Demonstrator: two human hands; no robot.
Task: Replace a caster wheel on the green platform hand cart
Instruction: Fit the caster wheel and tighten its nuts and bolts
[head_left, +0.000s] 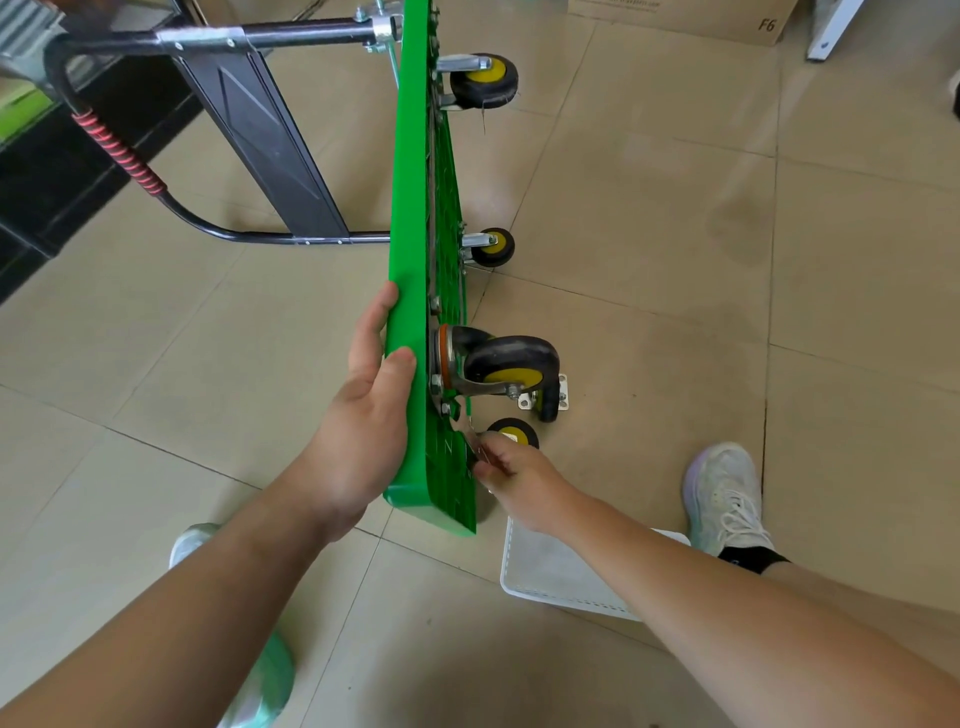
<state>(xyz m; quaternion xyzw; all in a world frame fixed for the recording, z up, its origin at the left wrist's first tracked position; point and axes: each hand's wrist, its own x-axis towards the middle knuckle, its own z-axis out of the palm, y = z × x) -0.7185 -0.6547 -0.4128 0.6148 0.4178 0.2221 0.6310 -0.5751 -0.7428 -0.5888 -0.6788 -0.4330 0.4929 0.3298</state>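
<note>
Left hand (363, 415) grips upended cart (410, 208) edge; right hand (519, 478) pinches wrench (464, 428)

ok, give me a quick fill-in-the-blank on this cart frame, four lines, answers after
1. The left hand holds the edge of the ___ cart deck.
2. The right hand grips a ___ at the deck's underside, just below the swivel caster.
3. That caster's wheel has a ___ hub.
4. A ___ tray lies on the floor tiles under the right forearm.

Missing words: green; wrench; yellow; white.
</note>
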